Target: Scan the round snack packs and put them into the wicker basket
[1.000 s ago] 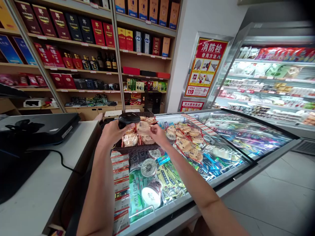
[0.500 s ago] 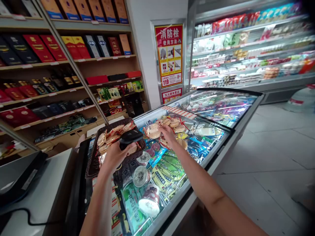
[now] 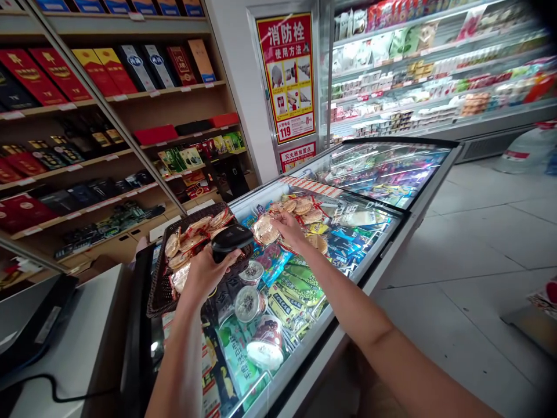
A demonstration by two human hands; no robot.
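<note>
My left hand [image 3: 206,270] is closed round a black barcode scanner [image 3: 232,239], its rounded head showing above my thumb and its handle hidden. Just behind it, a brown woven basket [image 3: 157,290] holds several wrapped round crackers [image 3: 190,244]. My right hand [image 3: 290,231] pinches the edge of one wrapped round cracker [image 3: 264,230] over the freezer. More wrapped crackers [image 3: 302,206] lie beside and behind my right fingers. Below my hands are ice cream cups [image 3: 250,303], green ice pop packets [image 3: 302,285] and a blue packet [image 3: 276,264].
The chest freezer [image 3: 394,235] has a glass lid over its far part. A white counter [image 3: 93,325] with a black device and cable [image 3: 39,377] stands at left. Shelves of boxes [image 3: 117,69] rise behind it. A large water bottle [image 3: 522,151] stands on the floor at right.
My right hand has shifted slightly left with the wrapped cracker in its fingers. My left hand keeps hold of the scanner. The whole view has turned a little.
</note>
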